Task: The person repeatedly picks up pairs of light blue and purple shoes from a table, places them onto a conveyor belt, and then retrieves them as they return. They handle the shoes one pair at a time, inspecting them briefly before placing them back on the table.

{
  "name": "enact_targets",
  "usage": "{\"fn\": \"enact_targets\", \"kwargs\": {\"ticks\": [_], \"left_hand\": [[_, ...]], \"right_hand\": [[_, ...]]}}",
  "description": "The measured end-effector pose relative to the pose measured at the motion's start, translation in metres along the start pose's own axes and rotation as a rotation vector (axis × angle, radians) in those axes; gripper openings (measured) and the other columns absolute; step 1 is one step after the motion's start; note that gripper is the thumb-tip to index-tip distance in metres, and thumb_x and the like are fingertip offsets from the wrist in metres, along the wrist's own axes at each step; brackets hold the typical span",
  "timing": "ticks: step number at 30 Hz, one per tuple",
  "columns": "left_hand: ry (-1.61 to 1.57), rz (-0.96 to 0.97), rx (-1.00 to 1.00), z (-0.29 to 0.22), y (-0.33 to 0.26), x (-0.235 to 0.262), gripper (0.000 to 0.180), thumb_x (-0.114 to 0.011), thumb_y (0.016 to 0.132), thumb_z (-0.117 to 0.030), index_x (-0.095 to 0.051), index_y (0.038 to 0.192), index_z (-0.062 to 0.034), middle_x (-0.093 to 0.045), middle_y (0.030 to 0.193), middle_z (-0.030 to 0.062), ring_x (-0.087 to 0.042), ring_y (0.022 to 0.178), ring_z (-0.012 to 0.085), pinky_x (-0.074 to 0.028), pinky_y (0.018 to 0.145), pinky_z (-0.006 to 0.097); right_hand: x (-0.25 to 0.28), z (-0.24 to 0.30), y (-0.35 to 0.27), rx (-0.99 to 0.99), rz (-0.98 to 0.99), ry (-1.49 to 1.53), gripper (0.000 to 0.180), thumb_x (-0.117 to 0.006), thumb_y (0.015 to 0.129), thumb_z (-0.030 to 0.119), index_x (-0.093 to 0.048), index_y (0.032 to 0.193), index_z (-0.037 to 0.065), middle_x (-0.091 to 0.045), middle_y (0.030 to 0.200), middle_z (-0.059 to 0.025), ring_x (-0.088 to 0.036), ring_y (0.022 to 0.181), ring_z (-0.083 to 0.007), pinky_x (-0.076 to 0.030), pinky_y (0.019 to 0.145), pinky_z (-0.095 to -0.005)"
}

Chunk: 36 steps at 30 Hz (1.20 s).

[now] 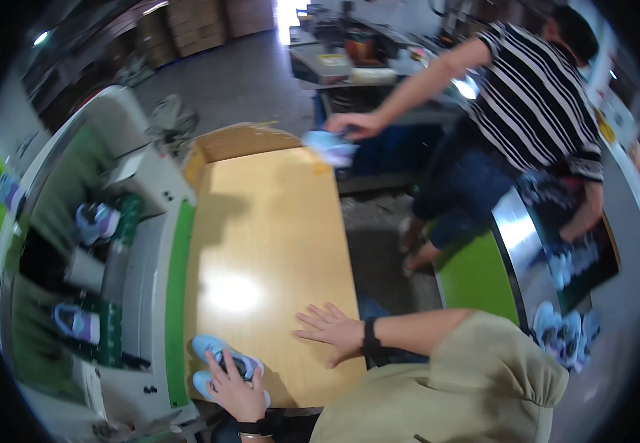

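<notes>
My left hand (235, 390) rests on a pair of light blue shoes (213, 347) at the near left corner of the tan table (261, 221), fingers curled over them. My right hand (332, 334), with a black band on its wrist, lies flat and open on the table's near right part, holding nothing. At the far end a person in a striped shirt holds another light blue shoe (329, 146) over the table's corner.
A white and green machine (150, 221) runs along the table's left side, with purple-blue shoes (97, 221) in its bays. A cardboard sheet (238, 140) lies at the far end. On the right is a metal and green conveyor (508, 244) with more blue shoes (563, 328).
</notes>
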<state>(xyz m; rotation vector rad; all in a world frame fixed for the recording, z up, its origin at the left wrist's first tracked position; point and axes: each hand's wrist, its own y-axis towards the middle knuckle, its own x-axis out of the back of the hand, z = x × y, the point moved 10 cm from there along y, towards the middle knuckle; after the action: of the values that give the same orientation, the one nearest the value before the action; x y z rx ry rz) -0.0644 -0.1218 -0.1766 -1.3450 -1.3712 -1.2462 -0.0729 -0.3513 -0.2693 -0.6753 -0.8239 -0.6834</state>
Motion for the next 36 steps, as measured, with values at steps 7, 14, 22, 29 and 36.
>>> {"fn": "enact_targets", "kwargs": {"ticks": [7,14,22,29,36], "left_hand": [[0.079,-0.025,-0.021,-0.005,-0.002,0.0,0.078,-0.076,0.084,-0.03,-0.046,0.153,-0.0099,-0.028,0.167,0.0154,-0.047,0.138,0.0348,-0.03,0.113,0.053],[0.081,-0.032,-0.036,-0.004,-0.004,-0.004,0.082,-0.077,0.083,-0.032,-0.044,0.154,-0.0097,-0.027,0.168,0.0162,-0.044,0.142,0.0334,-0.029,0.114,0.054],[0.032,-0.054,-0.029,0.0,-0.001,0.002,0.081,-0.079,0.08,-0.035,-0.049,0.151,-0.0085,-0.032,0.165,0.019,-0.044,0.142,0.0334,-0.03,0.112,0.054],[-0.011,-0.069,-0.026,0.003,0.002,0.006,0.079,-0.08,0.079,-0.037,-0.052,0.148,-0.0114,-0.033,0.164,0.0199,-0.047,0.139,0.0351,-0.032,0.109,0.056],[-0.031,-0.154,-0.041,0.002,0.002,0.015,0.078,-0.084,0.072,-0.036,-0.059,0.143,-0.0133,-0.04,0.161,0.0174,-0.055,0.128,0.0335,-0.035,0.106,0.051]], "right_hand": [[-0.008,-0.006,0.003,0.011,-0.053,0.0,0.128,-0.088,0.062,0.059,-0.021,0.165,0.025,-0.007,0.172,-0.0172,0.001,0.158,-0.0433,-0.004,0.122,-0.0665],[-0.012,-0.011,0.003,0.026,-0.105,0.019,0.126,-0.088,0.06,0.062,-0.026,0.164,0.025,-0.009,0.172,-0.0178,0.0,0.158,-0.0425,-0.004,0.123,-0.066],[-0.006,-0.009,0.003,0.012,-0.066,0.021,0.124,-0.089,0.064,0.057,-0.021,0.165,0.028,-0.009,0.173,-0.0157,-0.004,0.158,-0.0438,-0.005,0.123,-0.064],[0.057,-0.022,0.058,0.009,-0.243,0.133,0.075,-0.083,0.075,0.04,-0.057,0.137,0.006,-0.047,0.149,-0.0223,-0.041,0.139,-0.0435,-0.031,0.119,-0.051],[0.183,-0.024,0.219,0.252,-0.739,-0.334,0.055,-0.074,0.083,0.012,-0.055,0.131,-0.007,-0.052,0.143,-0.0262,-0.045,0.139,-0.0408,-0.037,0.117,-0.0457]]}}
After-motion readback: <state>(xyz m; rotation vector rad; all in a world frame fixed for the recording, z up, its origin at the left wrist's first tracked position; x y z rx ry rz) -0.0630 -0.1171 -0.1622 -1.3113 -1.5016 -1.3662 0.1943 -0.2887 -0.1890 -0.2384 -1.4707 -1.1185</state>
